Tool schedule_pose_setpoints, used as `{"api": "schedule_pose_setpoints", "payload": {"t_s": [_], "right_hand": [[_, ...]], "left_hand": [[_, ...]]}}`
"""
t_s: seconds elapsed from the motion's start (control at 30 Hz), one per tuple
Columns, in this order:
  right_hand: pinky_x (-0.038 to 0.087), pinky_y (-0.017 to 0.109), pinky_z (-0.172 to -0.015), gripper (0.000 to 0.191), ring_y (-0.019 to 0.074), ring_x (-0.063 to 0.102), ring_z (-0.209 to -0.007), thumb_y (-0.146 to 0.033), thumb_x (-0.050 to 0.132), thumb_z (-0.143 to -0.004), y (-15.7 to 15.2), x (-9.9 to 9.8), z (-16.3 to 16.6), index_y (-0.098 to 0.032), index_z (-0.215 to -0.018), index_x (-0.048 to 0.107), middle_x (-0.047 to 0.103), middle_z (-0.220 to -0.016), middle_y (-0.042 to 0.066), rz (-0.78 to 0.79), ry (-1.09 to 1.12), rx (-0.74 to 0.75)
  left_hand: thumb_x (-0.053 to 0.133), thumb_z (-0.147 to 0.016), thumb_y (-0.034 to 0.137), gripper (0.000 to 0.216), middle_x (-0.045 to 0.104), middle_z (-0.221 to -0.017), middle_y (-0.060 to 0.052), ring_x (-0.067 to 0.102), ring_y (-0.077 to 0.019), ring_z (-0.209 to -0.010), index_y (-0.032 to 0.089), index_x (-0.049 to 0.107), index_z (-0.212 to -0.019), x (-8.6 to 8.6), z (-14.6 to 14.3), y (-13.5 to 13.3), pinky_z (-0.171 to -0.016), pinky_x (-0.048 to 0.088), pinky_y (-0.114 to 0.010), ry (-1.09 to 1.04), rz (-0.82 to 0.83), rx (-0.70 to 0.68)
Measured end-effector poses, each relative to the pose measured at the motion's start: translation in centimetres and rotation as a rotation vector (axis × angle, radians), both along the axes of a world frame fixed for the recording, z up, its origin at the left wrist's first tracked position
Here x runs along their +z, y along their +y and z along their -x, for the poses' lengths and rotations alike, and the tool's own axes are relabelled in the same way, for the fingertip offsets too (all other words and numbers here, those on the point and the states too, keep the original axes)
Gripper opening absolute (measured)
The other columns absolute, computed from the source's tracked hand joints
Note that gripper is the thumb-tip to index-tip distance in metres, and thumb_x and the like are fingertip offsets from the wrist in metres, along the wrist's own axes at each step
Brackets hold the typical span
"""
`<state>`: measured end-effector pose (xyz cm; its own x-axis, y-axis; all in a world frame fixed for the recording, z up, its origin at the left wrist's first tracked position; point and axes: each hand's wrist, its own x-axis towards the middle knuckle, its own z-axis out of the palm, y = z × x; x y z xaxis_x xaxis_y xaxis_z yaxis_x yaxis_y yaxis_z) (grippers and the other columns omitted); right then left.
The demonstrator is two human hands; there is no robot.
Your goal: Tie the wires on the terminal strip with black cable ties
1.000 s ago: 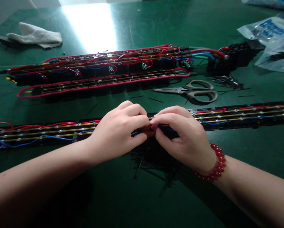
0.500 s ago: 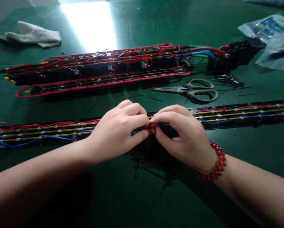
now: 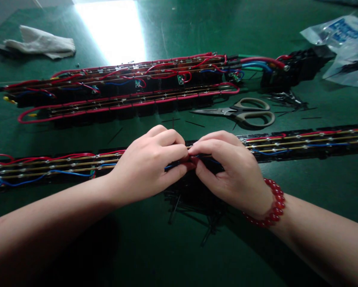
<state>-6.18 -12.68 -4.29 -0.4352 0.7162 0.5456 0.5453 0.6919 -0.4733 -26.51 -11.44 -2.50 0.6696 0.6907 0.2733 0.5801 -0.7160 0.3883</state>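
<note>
A long black wired strip [image 3: 289, 145] with brass-coloured rods, solder joints and red and blue wires runs across the table. Over its middle, my left hand [image 3: 156, 159] and my right hand [image 3: 231, 171] meet with their fingertips pinched together. Whatever sits between those fingertips is too small and too covered to make out. The fingers also hide the stretch of strip beneath them. Just below my hands lies a pile of thin black strips, perhaps cable ties [image 3: 193, 207]. Red beads form a bracelet [image 3: 276, 203] around my right wrist.
Beyond the strip lie grey-handled scissors [image 3: 253, 113] and a second wired assembly [image 3: 128, 89] with thick red cables. A white cloth glove [image 3: 44, 43] rests at the back left, and a clear plastic bag [image 3: 343, 48] at the back right. Black scraps [image 3: 289, 99] are scattered near the scissors.
Both hands keep the same pinch over the strip, with hardly any finger movement. The view has shifted very slightly.
</note>
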Motion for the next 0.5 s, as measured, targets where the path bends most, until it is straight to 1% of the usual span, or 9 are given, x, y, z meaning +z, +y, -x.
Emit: {"api": "schedule_pose_setpoints", "payload": {"t_s": [0.3, 0.5], "right_hand": [[0.054, 0.034, -0.078, 0.019, 0.0198, 0.067, -0.09, -0.007, 0.06, -0.083, 0.02, -0.28, -0.08, -0.021, -0.096, 0.063, 0.073, -0.089, 0.003, -0.022, 0.01, 0.011], [0.054, 0.035, -0.078, 0.021, 0.02, 0.067, -0.091, -0.008, 0.058, -0.084, 0.0, -0.18, -0.04, -0.024, -0.096, 0.063, 0.073, -0.09, 0.002, -0.004, -0.003, 0.004]], "left_hand": [[0.057, -0.094, 0.025, 0.013, 0.066, -0.097, -0.004, 0.054, -0.0188, -0.091, 0.019, 0.068, -0.092, 0.04, -0.02, 0.01, -0.08, 0.044, -0.034, 0.008, -0.001, 0.0], [0.057, -0.094, 0.025, 0.012, 0.066, -0.096, -0.003, 0.053, -0.0187, -0.09, 0.019, 0.068, -0.093, -0.03, -0.03, -0.01, -0.08, 0.044, -0.034, 0.007, -0.01, 0.001]]}}
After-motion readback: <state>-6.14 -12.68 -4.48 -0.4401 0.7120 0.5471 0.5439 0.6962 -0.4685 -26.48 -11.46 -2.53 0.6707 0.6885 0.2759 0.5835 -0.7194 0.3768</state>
